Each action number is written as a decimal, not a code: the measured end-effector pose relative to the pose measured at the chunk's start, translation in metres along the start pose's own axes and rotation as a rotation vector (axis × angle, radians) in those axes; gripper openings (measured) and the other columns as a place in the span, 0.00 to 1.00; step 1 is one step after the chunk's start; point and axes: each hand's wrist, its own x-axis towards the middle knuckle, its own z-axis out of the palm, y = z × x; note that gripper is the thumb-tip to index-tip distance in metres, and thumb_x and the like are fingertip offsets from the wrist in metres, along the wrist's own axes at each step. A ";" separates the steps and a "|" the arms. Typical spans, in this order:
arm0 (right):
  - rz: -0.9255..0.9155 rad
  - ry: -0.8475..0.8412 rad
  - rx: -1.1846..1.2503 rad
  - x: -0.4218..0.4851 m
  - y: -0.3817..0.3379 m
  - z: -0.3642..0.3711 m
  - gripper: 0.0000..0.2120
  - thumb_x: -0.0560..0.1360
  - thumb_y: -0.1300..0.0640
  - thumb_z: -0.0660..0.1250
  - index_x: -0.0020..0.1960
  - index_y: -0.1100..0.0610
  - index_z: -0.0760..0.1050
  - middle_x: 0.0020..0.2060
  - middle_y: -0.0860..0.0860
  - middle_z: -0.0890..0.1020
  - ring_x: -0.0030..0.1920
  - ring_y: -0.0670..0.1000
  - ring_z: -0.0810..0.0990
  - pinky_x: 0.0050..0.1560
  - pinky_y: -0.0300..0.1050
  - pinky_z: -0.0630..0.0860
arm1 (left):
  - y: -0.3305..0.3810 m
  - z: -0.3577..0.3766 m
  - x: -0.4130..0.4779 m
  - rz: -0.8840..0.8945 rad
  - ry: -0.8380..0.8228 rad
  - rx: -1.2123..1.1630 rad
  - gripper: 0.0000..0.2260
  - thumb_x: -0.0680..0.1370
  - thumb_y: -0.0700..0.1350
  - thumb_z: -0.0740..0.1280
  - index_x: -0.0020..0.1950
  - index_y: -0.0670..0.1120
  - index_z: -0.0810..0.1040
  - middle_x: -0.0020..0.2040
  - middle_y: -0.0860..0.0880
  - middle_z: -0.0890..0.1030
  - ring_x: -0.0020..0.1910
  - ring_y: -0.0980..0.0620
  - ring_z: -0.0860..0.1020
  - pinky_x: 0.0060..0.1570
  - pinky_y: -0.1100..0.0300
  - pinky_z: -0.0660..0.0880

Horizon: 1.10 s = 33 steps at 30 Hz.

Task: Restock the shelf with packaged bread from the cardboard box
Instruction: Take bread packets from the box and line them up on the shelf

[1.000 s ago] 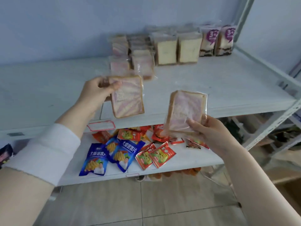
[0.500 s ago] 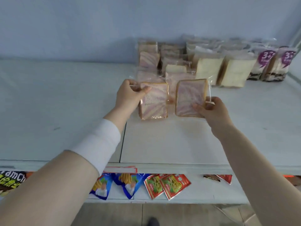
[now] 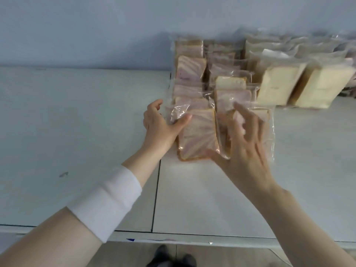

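Observation:
Two clear-wrapped packets of pink-swirl bread lie flat on the white shelf [image 3: 77,132], in front of the rows of the same bread [image 3: 190,74]. My left hand [image 3: 160,125] grips the left packet [image 3: 199,137] at its left edge, thumb on the wrapper. My right hand [image 3: 245,145] hovers with fingers spread over the right packet [image 3: 268,122], which it mostly hides; only that packet's right edge and wrapper show. The cardboard box is out of view.
Packets of pale white toast [image 3: 277,87] stand to the right of the pink bread, against the blue wall. A seam [image 3: 156,199] splits the shelf top. The shelf's front edge runs along the bottom, with the floor and my shoes [image 3: 169,257] below it.
Both hands carried a packet from in front of the shelf onto its top and laid them down side by side. My right hand has let go and spread its fingers.

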 end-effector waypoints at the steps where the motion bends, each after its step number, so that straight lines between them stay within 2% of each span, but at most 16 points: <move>1: -0.064 -0.061 -0.038 0.003 -0.008 0.003 0.36 0.66 0.42 0.69 0.67 0.60 0.69 0.69 0.63 0.65 0.68 0.61 0.61 0.66 0.58 0.66 | 0.002 -0.004 0.003 -0.017 -0.027 -0.039 0.37 0.69 0.57 0.72 0.70 0.47 0.59 0.68 0.47 0.63 0.68 0.49 0.65 0.67 0.55 0.65; 3: -0.148 -0.156 -0.100 0.008 -0.016 0.011 0.39 0.63 0.40 0.68 0.67 0.62 0.69 0.70 0.63 0.65 0.70 0.64 0.62 0.67 0.60 0.65 | 0.007 -0.013 0.019 -0.065 -0.078 -0.150 0.36 0.71 0.62 0.65 0.71 0.44 0.58 0.68 0.46 0.65 0.69 0.47 0.65 0.70 0.50 0.64; 4: -0.165 -0.193 -0.120 0.011 -0.018 0.014 0.40 0.62 0.40 0.68 0.67 0.64 0.69 0.71 0.63 0.65 0.70 0.64 0.63 0.67 0.59 0.65 | 0.012 -0.017 0.032 -0.084 -0.079 -0.179 0.36 0.73 0.63 0.61 0.71 0.39 0.59 0.65 0.43 0.68 0.69 0.42 0.66 0.69 0.44 0.63; 5: -0.170 -0.226 -0.134 0.013 -0.019 0.017 0.41 0.62 0.40 0.69 0.67 0.64 0.69 0.71 0.63 0.65 0.71 0.65 0.63 0.67 0.58 0.65 | 0.017 -0.021 0.047 -0.087 -0.067 -0.162 0.38 0.75 0.64 0.56 0.69 0.33 0.60 0.54 0.51 0.58 0.67 0.36 0.66 0.66 0.41 0.62; 6: -0.169 -0.248 -0.145 0.015 -0.019 0.019 0.42 0.61 0.42 0.72 0.68 0.64 0.69 0.71 0.63 0.64 0.71 0.65 0.63 0.67 0.57 0.66 | 0.023 -0.026 0.061 -0.088 -0.083 -0.116 0.39 0.75 0.65 0.53 0.66 0.30 0.62 0.70 0.32 0.58 0.64 0.32 0.67 0.63 0.40 0.64; 7: -0.164 -0.258 -0.152 0.016 -0.019 0.020 0.43 0.59 0.44 0.75 0.68 0.64 0.69 0.72 0.63 0.64 0.71 0.64 0.63 0.67 0.57 0.66 | 0.027 -0.027 0.074 -0.079 -0.127 -0.058 0.36 0.76 0.65 0.50 0.63 0.32 0.67 0.64 0.29 0.68 0.60 0.34 0.71 0.59 0.44 0.67; 8: -0.152 -0.256 -0.155 0.016 -0.020 0.022 0.43 0.59 0.45 0.76 0.69 0.62 0.68 0.72 0.63 0.64 0.71 0.64 0.63 0.66 0.57 0.67 | 0.031 -0.027 0.084 -0.070 -0.189 -0.012 0.28 0.79 0.63 0.48 0.59 0.40 0.70 0.53 0.38 0.75 0.55 0.41 0.74 0.55 0.50 0.68; 9: -0.133 -0.255 -0.152 0.015 -0.022 0.023 0.44 0.58 0.46 0.77 0.70 0.59 0.68 0.72 0.63 0.64 0.71 0.64 0.63 0.65 0.58 0.68 | 0.032 -0.025 0.094 -0.061 -0.269 0.015 0.21 0.80 0.60 0.48 0.57 0.47 0.70 0.48 0.45 0.73 0.50 0.48 0.72 0.51 0.55 0.66; 11: -0.105 -0.252 -0.140 0.014 -0.025 0.025 0.42 0.59 0.47 0.77 0.70 0.54 0.68 0.72 0.62 0.63 0.72 0.64 0.63 0.63 0.60 0.71 | 0.032 -0.017 0.111 -0.027 -0.389 0.060 0.13 0.81 0.57 0.51 0.50 0.52 0.70 0.44 0.47 0.68 0.47 0.53 0.67 0.44 0.58 0.64; 13: -0.107 -0.238 -0.157 0.014 -0.026 0.026 0.40 0.59 0.46 0.77 0.68 0.52 0.70 0.72 0.63 0.63 0.71 0.65 0.63 0.61 0.60 0.73 | 0.027 -0.010 0.118 -0.016 -0.462 0.078 0.13 0.79 0.59 0.55 0.48 0.50 0.70 0.45 0.46 0.70 0.43 0.51 0.69 0.39 0.59 0.65; 16: -0.111 -0.213 -0.186 0.014 -0.026 0.028 0.37 0.57 0.46 0.78 0.65 0.52 0.74 0.70 0.64 0.65 0.70 0.66 0.65 0.58 0.59 0.75 | 0.022 -0.008 0.122 -0.137 -0.466 -0.032 0.27 0.71 0.66 0.64 0.63 0.50 0.70 0.56 0.49 0.77 0.43 0.52 0.75 0.35 0.61 0.70; 17: -0.108 -0.206 -0.184 0.013 -0.026 0.029 0.37 0.57 0.47 0.78 0.64 0.52 0.74 0.70 0.64 0.66 0.70 0.66 0.65 0.58 0.60 0.75 | 0.021 -0.008 0.122 -0.152 -0.451 -0.068 0.29 0.70 0.65 0.65 0.65 0.52 0.68 0.57 0.49 0.76 0.45 0.52 0.75 0.35 0.61 0.71; 19: -0.098 -0.196 -0.171 0.012 -0.025 0.031 0.37 0.57 0.47 0.78 0.64 0.52 0.74 0.71 0.64 0.65 0.70 0.66 0.65 0.58 0.59 0.75 | 0.016 -0.007 0.124 -0.137 -0.427 -0.100 0.24 0.72 0.63 0.66 0.62 0.52 0.68 0.55 0.49 0.74 0.46 0.52 0.75 0.36 0.60 0.71; 24: -0.063 -0.126 -0.196 0.015 -0.027 0.039 0.37 0.58 0.48 0.77 0.66 0.51 0.72 0.72 0.63 0.63 0.71 0.64 0.63 0.57 0.57 0.74 | 0.012 -0.004 0.126 0.064 -0.306 -0.229 0.13 0.71 0.58 0.69 0.45 0.54 0.68 0.50 0.50 0.74 0.42 0.55 0.75 0.39 0.62 0.74; 28: -0.015 -0.084 -0.204 0.026 -0.031 0.052 0.41 0.58 0.52 0.79 0.69 0.52 0.69 0.72 0.64 0.62 0.72 0.65 0.61 0.58 0.56 0.74 | 0.014 -0.007 0.134 0.215 -0.340 -0.287 0.10 0.75 0.46 0.68 0.44 0.54 0.67 0.47 0.53 0.73 0.32 0.66 0.74 0.37 0.67 0.73; 33: 0.002 -0.026 -0.201 0.043 -0.025 0.072 0.44 0.59 0.59 0.80 0.71 0.55 0.65 0.73 0.65 0.58 0.73 0.66 0.57 0.60 0.47 0.69 | 0.016 -0.007 0.150 0.308 -0.308 -0.302 0.09 0.72 0.48 0.68 0.45 0.54 0.67 0.49 0.49 0.75 0.33 0.66 0.75 0.35 0.70 0.72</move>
